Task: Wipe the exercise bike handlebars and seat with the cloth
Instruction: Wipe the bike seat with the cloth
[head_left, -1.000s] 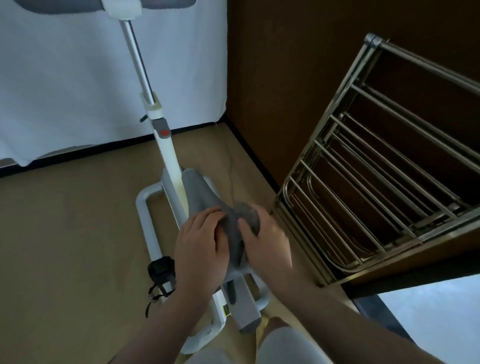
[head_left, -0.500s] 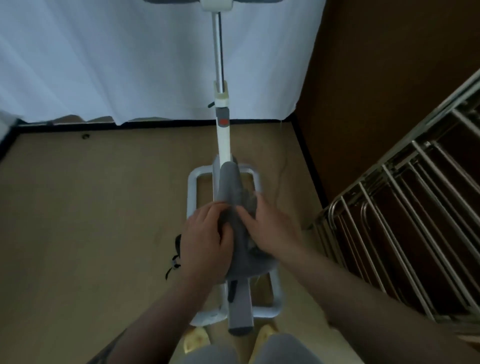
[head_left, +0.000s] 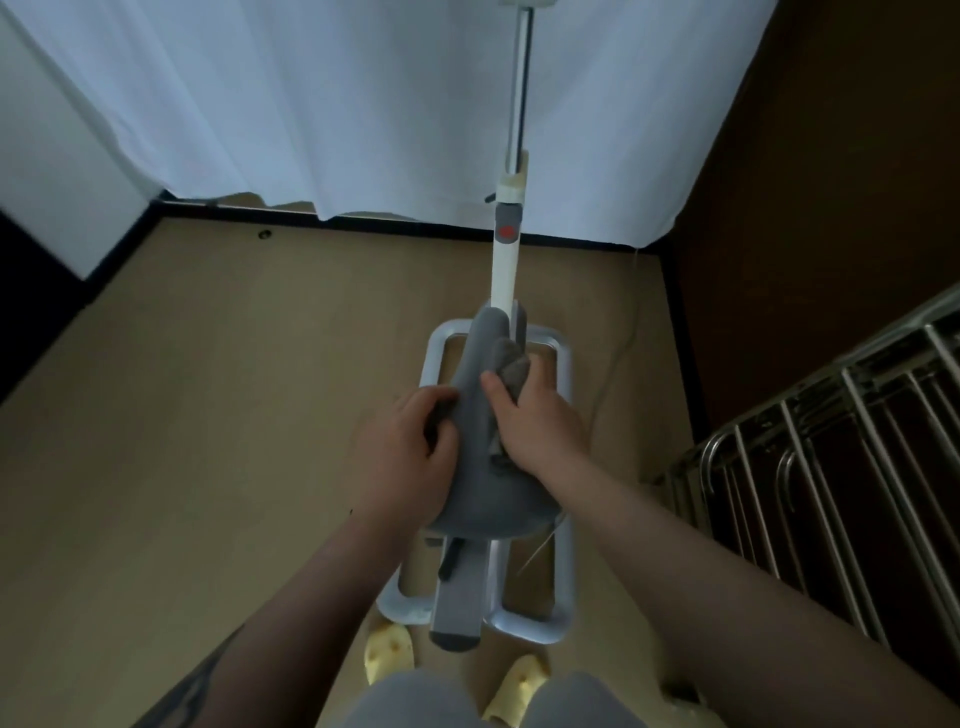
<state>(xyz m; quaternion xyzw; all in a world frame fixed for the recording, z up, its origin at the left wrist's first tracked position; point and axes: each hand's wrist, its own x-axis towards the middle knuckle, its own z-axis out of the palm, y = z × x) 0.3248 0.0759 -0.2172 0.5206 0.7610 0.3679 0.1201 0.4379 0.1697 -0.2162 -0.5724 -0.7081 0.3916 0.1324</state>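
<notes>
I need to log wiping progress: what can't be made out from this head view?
- Handlebars: cut off by the top edge, above the post.
- Seat surface: partly hidden under the left hand and right hand.
- Cloth: mostly hidden in the right hand's grip.
- Clean or dirty: too dim to tell.

Dim room, backlit via white curtain (head_left: 332, 104) – fg murky (soft blur throughout), wide-angle bend at edges.

A white curtain (head_left: 322, 104) hangs across the top of the frame. Tan floor (head_left: 208, 415) fills the left and centre. A metal rack (head_left: 831, 467) leans at lower right. Yellow slippers (head_left: 389, 657) show at bottom centre.
</notes>
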